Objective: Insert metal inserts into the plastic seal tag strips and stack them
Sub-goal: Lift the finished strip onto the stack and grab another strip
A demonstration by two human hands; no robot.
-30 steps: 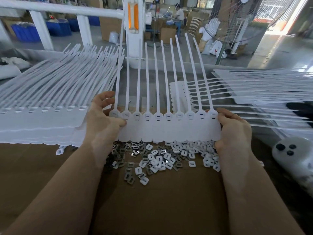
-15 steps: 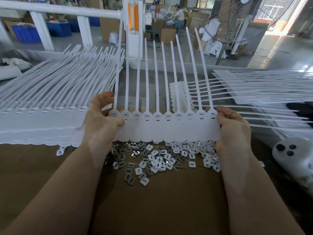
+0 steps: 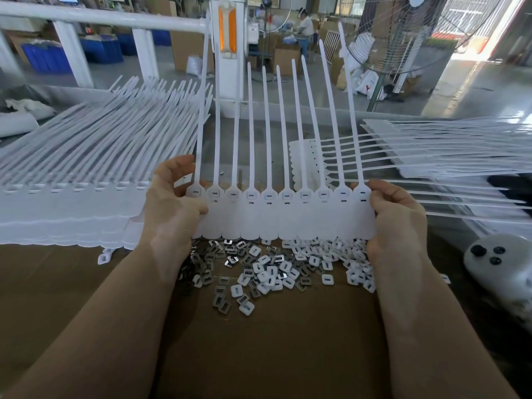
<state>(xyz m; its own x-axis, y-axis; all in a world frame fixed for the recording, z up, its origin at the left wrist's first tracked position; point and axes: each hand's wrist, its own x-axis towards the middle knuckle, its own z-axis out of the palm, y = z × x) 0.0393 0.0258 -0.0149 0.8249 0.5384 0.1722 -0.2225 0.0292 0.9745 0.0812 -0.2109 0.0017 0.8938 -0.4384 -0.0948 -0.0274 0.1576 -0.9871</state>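
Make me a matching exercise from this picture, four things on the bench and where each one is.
Things:
1. seal tag strip
2. pile of inserts
3. tall stack of strips
4. white device with black buttons

Places:
A. far right edge of the bench
B. loose on the cardboard, below the held strip
C. left side of the bench
D. held at both ends by the left hand and right hand

Pairs: 1-D, 2-B, 3-C, 4-A
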